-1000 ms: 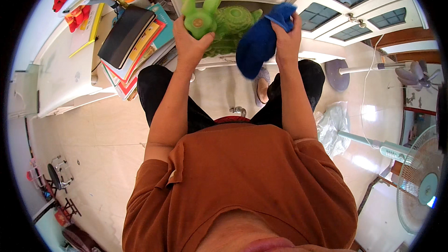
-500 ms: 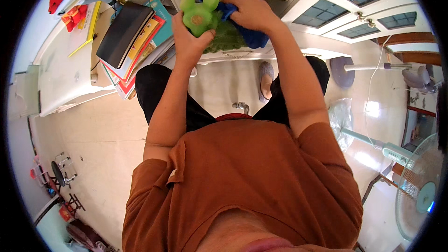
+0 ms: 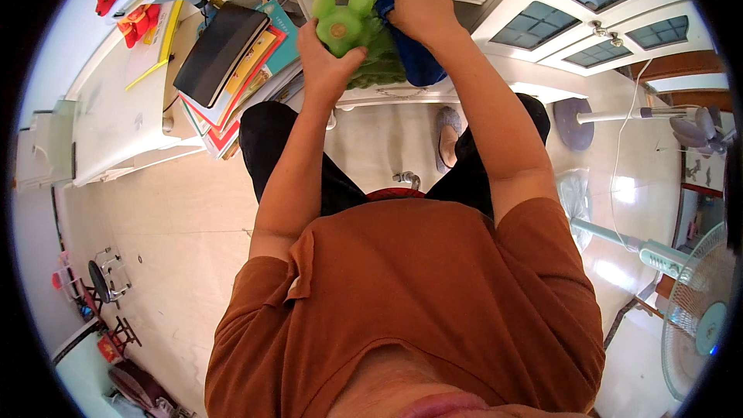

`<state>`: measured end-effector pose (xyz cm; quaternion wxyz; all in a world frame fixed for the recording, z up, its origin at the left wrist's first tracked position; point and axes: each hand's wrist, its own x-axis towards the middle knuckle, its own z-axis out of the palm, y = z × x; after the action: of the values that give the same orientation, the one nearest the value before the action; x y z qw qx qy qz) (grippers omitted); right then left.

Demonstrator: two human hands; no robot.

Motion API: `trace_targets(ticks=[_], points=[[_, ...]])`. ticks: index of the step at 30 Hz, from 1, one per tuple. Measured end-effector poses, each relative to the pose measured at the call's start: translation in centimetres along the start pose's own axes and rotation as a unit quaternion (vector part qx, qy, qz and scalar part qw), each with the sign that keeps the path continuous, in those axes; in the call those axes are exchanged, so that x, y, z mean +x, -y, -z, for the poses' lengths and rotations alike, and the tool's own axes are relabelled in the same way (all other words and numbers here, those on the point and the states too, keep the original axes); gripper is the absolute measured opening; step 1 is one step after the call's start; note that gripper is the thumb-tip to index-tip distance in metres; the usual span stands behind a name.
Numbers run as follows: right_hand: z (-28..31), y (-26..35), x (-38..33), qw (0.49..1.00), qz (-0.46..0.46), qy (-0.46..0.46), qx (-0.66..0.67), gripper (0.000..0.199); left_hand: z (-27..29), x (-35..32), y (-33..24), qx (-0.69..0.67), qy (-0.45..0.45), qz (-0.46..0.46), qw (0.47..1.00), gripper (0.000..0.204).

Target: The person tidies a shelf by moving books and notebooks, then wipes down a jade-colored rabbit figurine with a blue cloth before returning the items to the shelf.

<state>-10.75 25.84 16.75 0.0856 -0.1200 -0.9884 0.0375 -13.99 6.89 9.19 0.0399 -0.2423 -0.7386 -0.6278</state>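
Observation:
My left hand [image 3: 326,58] is closed round the side of a shiny light-green animal figure [image 3: 340,27] with two tall pointed ears and a round brownish spot on its face. Behind and below the head spreads a darker green textured part [image 3: 381,62]; whether it belongs to the figure I cannot tell. Bunched in my right hand [image 3: 422,11] is a dark blue cloth [image 3: 419,60], pressed against the figure's right side and hanging toward me. The fingertips of my right hand are partly hidden behind the cloth and figure.
Left of the figure, a black folder [image 3: 220,54] tops a stack of books and papers [image 3: 267,70] on a white desk [image 3: 116,128]. White cabinet doors [image 3: 534,27] with dark panes stand at the right. A standing fan [image 3: 700,325] is at the lower right.
The whole view has shifted slightly, so everything sits further right. My right hand has moved a little away from me along the figure's side, its fingers more curled. The left hand keeps its grip.

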Motion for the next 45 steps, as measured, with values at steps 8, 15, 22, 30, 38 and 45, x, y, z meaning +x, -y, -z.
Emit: trace_targets(ticks=[8,15,22,30,38,45], points=[[-2.2,-7.0,-4.0,0.982,-0.067,-0.096,0.148,0.033,-0.1,-0.2,-0.8,0.078,-0.009,-0.044,0.996,0.087],[3.9,-7.0,-5.2,0.638,-0.213,-0.217,0.708,0.032,0.3,-0.2,-0.3,0.08,-0.011,-0.054,0.995,0.086],[1.5,-2.7,-4.7,0.689,-0.049,-0.355,0.631,0.036,0.1,0.4,0.3,-0.005,0.022,-0.006,1.0,0.088],[-3.9,-5.2,-4.8,0.86,0.045,-0.049,0.505,0.074,0.3,0.1,0.3,0.008,0.014,-0.006,1.0,0.089],[-4.6,-3.8,-3.5,0.898,0.006,-0.12,0.423,0.067,0.1,0.2,-0.1,-0.017,0.029,-0.003,0.999,0.086],[-4.3,-3.0,-4.7,0.766,-0.05,-0.076,0.636,0.052,0.1,0.1,0.0,-0.008,0.015,-0.002,1.0,0.086]])
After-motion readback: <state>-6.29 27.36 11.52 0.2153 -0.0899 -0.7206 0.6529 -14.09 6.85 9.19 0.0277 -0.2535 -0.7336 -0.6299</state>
